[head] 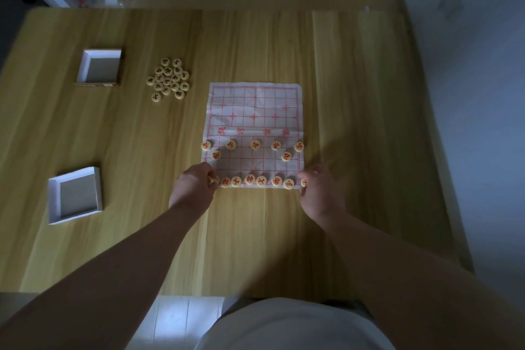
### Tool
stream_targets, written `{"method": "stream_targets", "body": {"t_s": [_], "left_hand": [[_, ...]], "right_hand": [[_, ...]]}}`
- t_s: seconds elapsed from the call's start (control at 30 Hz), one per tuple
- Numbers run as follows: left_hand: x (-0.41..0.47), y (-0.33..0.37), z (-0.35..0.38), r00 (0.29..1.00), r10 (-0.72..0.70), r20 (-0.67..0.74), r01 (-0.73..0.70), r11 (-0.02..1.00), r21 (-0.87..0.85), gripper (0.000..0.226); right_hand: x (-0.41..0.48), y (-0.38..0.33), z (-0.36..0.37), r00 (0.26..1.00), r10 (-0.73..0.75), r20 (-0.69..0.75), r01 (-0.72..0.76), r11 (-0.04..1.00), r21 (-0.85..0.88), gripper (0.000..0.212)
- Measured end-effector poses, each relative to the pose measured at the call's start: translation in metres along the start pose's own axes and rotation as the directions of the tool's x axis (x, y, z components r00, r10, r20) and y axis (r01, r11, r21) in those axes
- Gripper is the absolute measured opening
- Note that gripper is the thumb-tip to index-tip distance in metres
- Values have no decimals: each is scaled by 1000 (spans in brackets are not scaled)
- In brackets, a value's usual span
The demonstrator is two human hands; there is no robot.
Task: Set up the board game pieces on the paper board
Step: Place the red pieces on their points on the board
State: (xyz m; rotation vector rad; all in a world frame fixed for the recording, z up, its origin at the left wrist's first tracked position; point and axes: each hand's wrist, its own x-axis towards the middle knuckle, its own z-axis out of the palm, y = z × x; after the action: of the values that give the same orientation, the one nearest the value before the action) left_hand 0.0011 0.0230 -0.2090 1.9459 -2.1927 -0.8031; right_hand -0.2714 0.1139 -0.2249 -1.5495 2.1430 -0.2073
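Paper board, white with a red grid [255, 99], lies flat on the pale wooden table [355, 122], straight ahead of me. It looks nearly square, and its band of red characters runs left to right across the middle. Round wooden discs with red characters [261, 180] fill its near half: 5 in a row, 2 nearer me, 6 along my edge.

My left hand [196, 183] curls over the near-left corner, pinching a left corner disc [213, 179] that my fingers mostly hide. My right hand [321, 189] curls at the near-right corner. A right corner disc [304, 182] peeks out there, and I cannot tell whether I grip it.

Off to the left sit a heap of black-lettered discs [168, 79], a far white cardboard tray [85, 65] and a near white cardboard tray [54, 199].
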Motion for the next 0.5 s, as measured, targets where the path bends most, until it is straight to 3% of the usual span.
{"method": "stream_targets", "body": {"t_s": [0.5], "left_hand": [[-4, -5, -2, 1000, -2, -22, 2, 1000, 13, 20]], "right_hand": [[2, -1, 11, 999, 29, 12, -30, 999, 19, 43]]}}
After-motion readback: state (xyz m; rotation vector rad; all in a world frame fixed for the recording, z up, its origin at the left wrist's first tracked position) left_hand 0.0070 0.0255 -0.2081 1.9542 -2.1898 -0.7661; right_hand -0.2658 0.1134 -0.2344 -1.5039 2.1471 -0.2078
